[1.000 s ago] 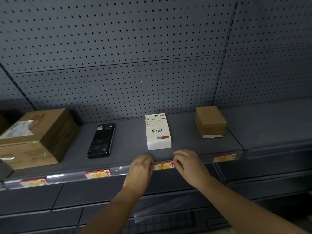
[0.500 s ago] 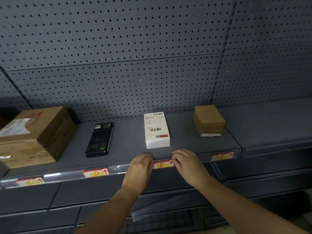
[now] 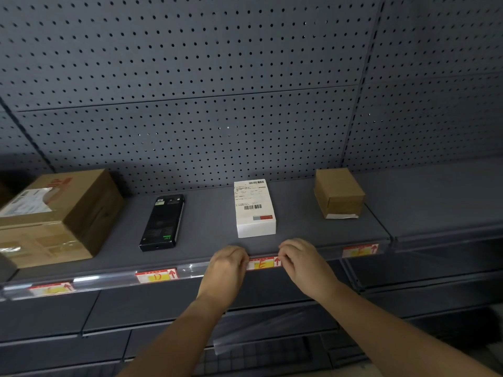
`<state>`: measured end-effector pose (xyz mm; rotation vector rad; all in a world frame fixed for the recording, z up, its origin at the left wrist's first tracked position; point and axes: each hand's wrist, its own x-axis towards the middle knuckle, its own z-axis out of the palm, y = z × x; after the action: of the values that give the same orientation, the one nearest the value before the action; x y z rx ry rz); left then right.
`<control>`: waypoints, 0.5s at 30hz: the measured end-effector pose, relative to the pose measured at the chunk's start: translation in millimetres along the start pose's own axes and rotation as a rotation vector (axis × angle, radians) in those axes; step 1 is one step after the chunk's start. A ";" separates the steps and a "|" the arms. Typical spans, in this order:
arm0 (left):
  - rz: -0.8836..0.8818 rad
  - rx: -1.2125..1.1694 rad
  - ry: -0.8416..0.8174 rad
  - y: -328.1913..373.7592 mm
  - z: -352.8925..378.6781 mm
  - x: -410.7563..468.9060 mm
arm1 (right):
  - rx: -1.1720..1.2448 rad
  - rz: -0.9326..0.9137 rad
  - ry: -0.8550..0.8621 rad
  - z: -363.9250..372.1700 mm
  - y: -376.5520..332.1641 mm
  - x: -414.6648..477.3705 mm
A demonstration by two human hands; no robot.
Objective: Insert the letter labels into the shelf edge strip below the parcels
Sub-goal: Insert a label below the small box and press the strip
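Note:
A clear edge strip [image 3: 196, 270] runs along the front of the grey shelf [image 3: 206, 229]. In it, below the white parcel [image 3: 254, 208], sits a red and yellow label marked E [image 3: 262, 263]. My left hand [image 3: 226, 270] pinches the label's left end with curled fingers, and my right hand [image 3: 304, 263] pinches its right end. A label marked D [image 3: 157, 276] sits below the black device [image 3: 162, 221]. Another label [image 3: 51, 288] sits below the large brown box [image 3: 54, 216], and a fourth [image 3: 359, 250] below the small brown box [image 3: 339, 193].
A perforated grey back panel [image 3: 190, 77] rises behind the shelf. A second shelf section [image 3: 441, 197] continues to the right. Lower grey shelves [image 3: 163, 336] lie beneath my forearms, with a loose clear strip [image 3: 272, 333] on one of them.
Both hands stay at the ends of the E label and have barely shifted. The view has drifted slightly.

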<state>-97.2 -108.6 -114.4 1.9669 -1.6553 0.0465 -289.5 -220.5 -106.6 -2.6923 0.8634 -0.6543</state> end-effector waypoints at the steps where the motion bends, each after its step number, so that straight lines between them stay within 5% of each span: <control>1: 0.001 -0.003 -0.001 -0.1 -0.6 0.1 | 0.012 0.011 -0.002 -0.4 0.4 0.4; 15: -0.046 -0.037 0.010 -0.6 -4.3 -2.1 | 0.016 0.049 -0.005 -1.6 -0.5 0.2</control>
<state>-95.7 -104.8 -111.9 1.9735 -1.5928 0.0083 -289.9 -220.4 -105.0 -2.6483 0.9152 -0.6405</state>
